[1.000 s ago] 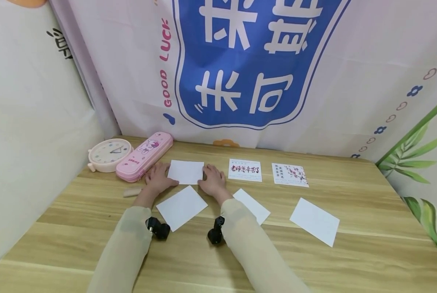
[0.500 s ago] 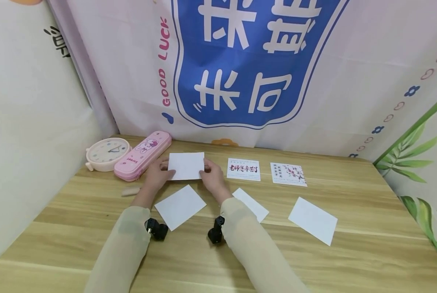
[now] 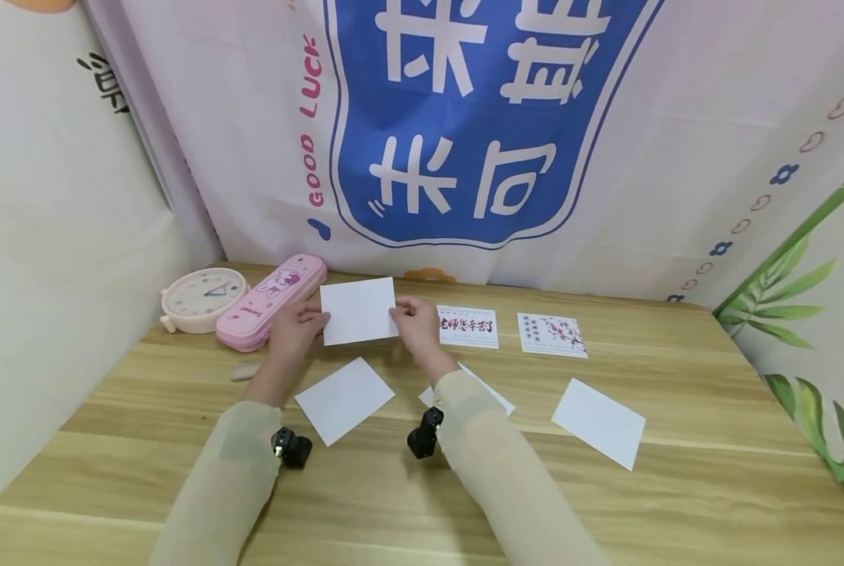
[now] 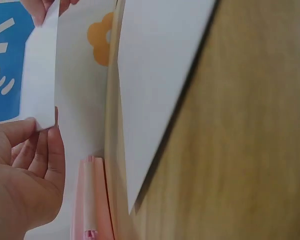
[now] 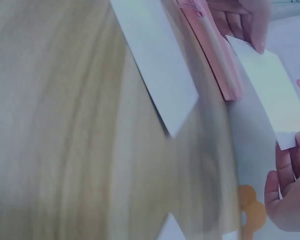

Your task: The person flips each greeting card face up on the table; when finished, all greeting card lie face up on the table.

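A blank white card (image 3: 358, 311) is held up off the table, its plain side toward the head camera. My left hand (image 3: 293, 334) pinches its left edge between thumb and fingers, as the left wrist view shows with the hand (image 4: 27, 175) at the card's lower corner (image 4: 42, 85). On the opposite edge, my right hand (image 3: 418, 324) pinches the card, also seen in the right wrist view, where that hand (image 5: 292, 185) grips one end. The card's far side is hidden. Just below it lies another white card (image 3: 345, 401) on the wooden table.
A pink pencil case (image 3: 272, 303) and a round clock (image 3: 205, 299) stand at the back left, near a small beige block (image 3: 245, 372). Two printed cards (image 3: 468, 327) (image 3: 552, 336) lie at the back. White cards (image 3: 599, 423) (image 3: 491, 391) lie to the right, one partly under my right forearm.
The card lay flat on the table with both hands at its edges. Both hands have lifted it and tilted it up toward the head camera.
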Demonstrator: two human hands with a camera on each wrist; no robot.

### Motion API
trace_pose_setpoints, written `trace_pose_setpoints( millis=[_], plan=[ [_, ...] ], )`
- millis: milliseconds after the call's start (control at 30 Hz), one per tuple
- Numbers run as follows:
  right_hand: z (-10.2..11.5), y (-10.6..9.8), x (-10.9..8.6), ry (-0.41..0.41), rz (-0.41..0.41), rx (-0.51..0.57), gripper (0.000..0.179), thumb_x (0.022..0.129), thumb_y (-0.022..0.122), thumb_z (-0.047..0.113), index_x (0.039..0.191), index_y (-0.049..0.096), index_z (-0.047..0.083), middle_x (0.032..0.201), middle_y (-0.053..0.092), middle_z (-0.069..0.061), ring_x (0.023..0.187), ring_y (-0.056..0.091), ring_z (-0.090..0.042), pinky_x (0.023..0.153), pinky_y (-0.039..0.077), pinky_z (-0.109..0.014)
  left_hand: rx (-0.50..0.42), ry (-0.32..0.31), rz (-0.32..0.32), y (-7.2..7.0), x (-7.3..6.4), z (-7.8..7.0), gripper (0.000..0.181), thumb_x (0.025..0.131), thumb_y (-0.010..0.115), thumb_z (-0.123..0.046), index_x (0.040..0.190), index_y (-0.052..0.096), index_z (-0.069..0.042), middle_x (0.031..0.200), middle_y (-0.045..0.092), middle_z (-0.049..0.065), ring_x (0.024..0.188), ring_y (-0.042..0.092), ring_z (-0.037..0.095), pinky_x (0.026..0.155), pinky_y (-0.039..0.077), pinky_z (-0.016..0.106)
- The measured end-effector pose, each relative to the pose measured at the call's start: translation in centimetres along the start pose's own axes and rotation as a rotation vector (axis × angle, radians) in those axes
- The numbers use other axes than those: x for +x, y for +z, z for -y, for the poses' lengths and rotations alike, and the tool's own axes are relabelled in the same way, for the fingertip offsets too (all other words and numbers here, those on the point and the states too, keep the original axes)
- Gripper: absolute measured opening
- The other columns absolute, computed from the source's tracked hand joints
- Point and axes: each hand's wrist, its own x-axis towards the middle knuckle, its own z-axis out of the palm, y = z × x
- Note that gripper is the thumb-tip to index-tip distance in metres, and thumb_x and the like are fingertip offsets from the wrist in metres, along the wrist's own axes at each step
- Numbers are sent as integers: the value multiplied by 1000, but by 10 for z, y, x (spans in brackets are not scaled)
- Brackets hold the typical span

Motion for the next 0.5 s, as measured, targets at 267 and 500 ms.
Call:
trace_pose_setpoints(
  millis=[267, 500],
  plan=[
    [8, -12, -1, -21, -24, 43, 12, 78, 63, 9, 84, 66, 0, 75, 60, -3, 67, 51, -9, 59, 43, -18, -33, 23, -18, -5, -1, -3, 29, 81, 61, -14, 101, 59, 6, 75, 57, 1, 64, 52, 9, 66, 48, 28],
    [2, -15, 1, 43, 74, 274, 18, 83, 57, 12, 88, 63, -4, 66, 60, -9, 53, 55, -11, 51, 45, -23, -270, 47, 48, -3, 1, 6, 27, 81, 61, -14, 98, 60, 6, 69, 62, 3, 60, 59, 11, 57, 49, 22]
  ],
)
